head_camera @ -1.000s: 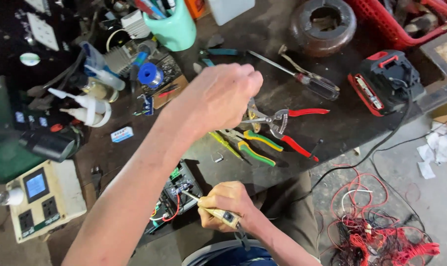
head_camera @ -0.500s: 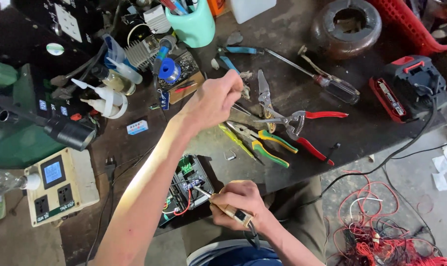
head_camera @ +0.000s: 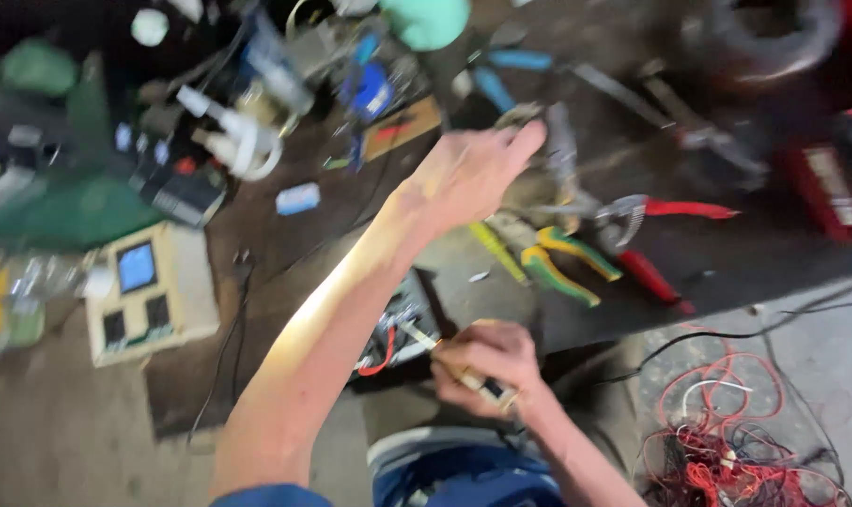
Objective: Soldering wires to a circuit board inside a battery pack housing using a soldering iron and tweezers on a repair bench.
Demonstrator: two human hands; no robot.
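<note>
Near your lap, your right hand (head_camera: 482, 361) fingers grip a soldering iron (head_camera: 445, 361), its long axis pointing up-left toward the circuit board (head_camera: 388, 338); your left hand (head_camera: 473, 174) reaches loosely open over the pliers (head_camera: 557, 253).

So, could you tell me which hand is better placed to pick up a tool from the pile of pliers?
Left. The left hand is stretched over the pliers, fingers almost on them. The right hand grips a soldering iron near the circuit board.

Dark workbench (head_camera: 285, 235), cluttered. Yellow-green pliers (head_camera: 557, 258) mid-bench; red-handled cutters (head_camera: 666, 235) just right of them; beige meter box (head_camera: 144, 291) far left; teal cup (head_camera: 426, 19) above, at back edge.
</note>
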